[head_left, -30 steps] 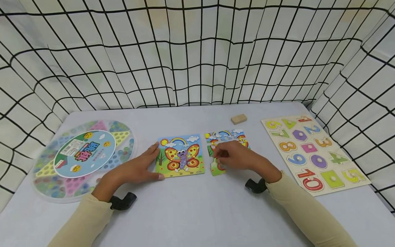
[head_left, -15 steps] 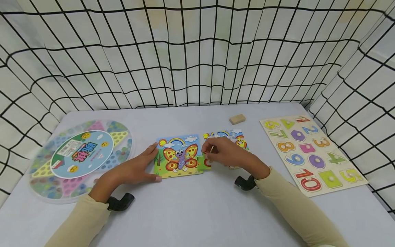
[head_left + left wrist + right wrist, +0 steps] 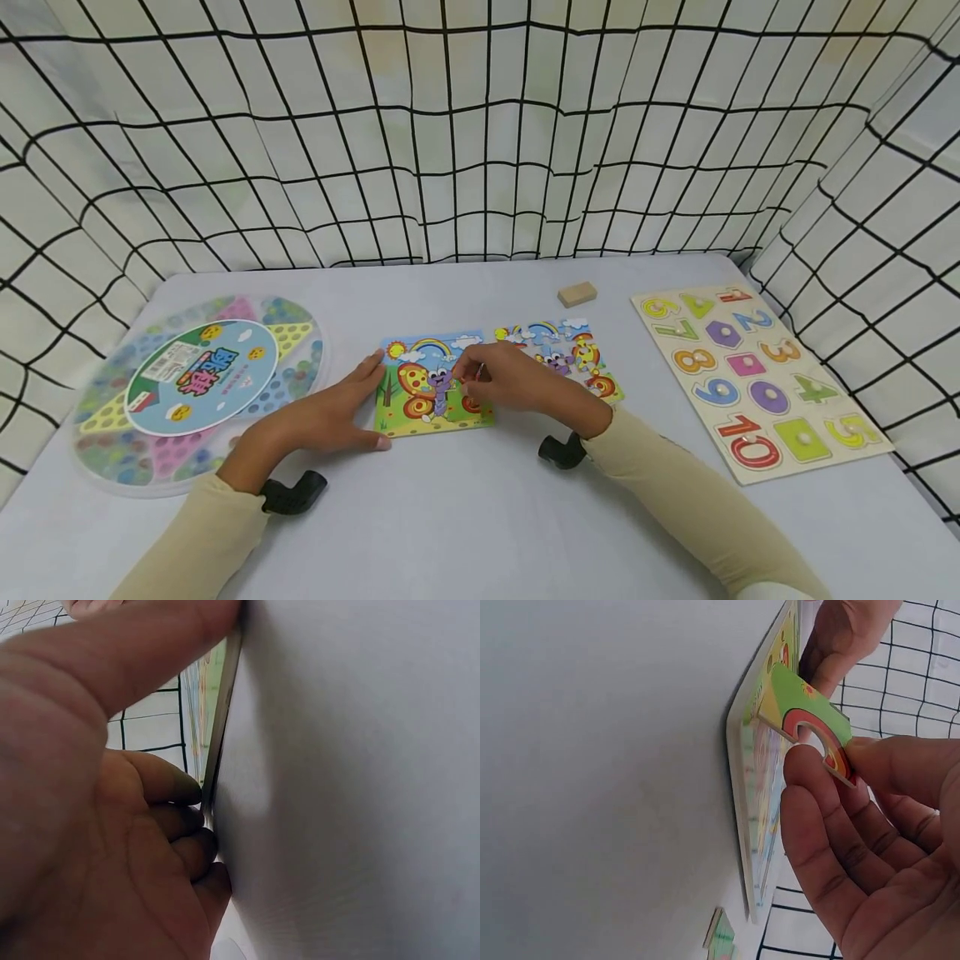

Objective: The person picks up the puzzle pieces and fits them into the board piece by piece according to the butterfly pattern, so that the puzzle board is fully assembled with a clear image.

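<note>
A square butterfly puzzle board [image 3: 412, 379] lies on the table in the middle of the head view. My left hand [image 3: 330, 412] rests against its left side, fingers at the upper edge and thumb near the lower left corner. Over the board's right part, my right hand [image 3: 498, 379] pinches a jigsaw piece [image 3: 789, 691] between thumb and fingers. That piece is green with a red and orange curve, and it is tilted above the board in the right wrist view. Several butterfly jigsaw pieces [image 3: 588, 354] lie just right of the board, partly behind the right hand.
On the left is a round clear game box [image 3: 112, 450] with a blue and green label. A number puzzle board [image 3: 757, 429] with knobbed shapes lies on the right. Behind the loose pieces sits a small wooden block [image 3: 577, 294]. Black netting [image 3: 487, 162] surrounds the table.
My right hand has picked a jigsaw piece from the group on the right and carried it left over the butterfly board. My left hand stays at the board's left edge.
</note>
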Motion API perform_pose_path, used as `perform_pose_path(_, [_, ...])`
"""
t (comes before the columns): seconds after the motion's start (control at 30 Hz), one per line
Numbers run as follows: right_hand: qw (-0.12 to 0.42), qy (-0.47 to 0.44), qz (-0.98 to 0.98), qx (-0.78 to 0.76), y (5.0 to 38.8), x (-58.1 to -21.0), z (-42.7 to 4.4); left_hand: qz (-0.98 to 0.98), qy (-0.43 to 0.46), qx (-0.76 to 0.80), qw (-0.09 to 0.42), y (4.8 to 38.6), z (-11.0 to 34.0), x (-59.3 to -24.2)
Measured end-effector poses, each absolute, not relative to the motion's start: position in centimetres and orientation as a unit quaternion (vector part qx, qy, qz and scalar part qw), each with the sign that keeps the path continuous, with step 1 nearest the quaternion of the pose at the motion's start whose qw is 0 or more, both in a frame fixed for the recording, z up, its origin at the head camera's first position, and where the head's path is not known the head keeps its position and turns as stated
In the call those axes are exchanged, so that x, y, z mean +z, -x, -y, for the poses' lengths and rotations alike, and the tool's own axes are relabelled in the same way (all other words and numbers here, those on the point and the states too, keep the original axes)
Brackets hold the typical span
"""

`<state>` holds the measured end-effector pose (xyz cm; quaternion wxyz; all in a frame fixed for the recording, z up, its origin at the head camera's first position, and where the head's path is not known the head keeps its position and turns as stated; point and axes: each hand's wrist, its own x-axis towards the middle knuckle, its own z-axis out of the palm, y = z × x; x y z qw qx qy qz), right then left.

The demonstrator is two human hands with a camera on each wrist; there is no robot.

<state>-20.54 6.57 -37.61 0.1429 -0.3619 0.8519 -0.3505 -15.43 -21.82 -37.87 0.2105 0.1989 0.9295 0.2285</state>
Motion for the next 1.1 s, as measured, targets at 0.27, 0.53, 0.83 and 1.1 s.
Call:
perform_pose_path(0.27, [0.148,0.349,-0.856,-0.352,20.5,-37.9,-5.2,-0.929,-0.201,0.231,0.211,15.5,21.9,-38.0])
perform_pose_path(0.53, [0.163,0.371,-0.871,-0.277,20.0,-37.9,-4.8,-0.928,-0.201,0.230,0.212,15.4,21.7,-38.1])
perform_pose_path(0.83, [0.153,0.378,-0.864,-0.296,19.9,-37.9,-3.9,-0.928,-0.201,0.235,0.206,15.3,21.9,-37.7])
perform_pose_path(1.1, [0.160,0.348,-0.853,-0.354,19.8,-38.1,-2.0,-0.928,-0.205,0.234,0.205,15.5,22.0,-38.0])
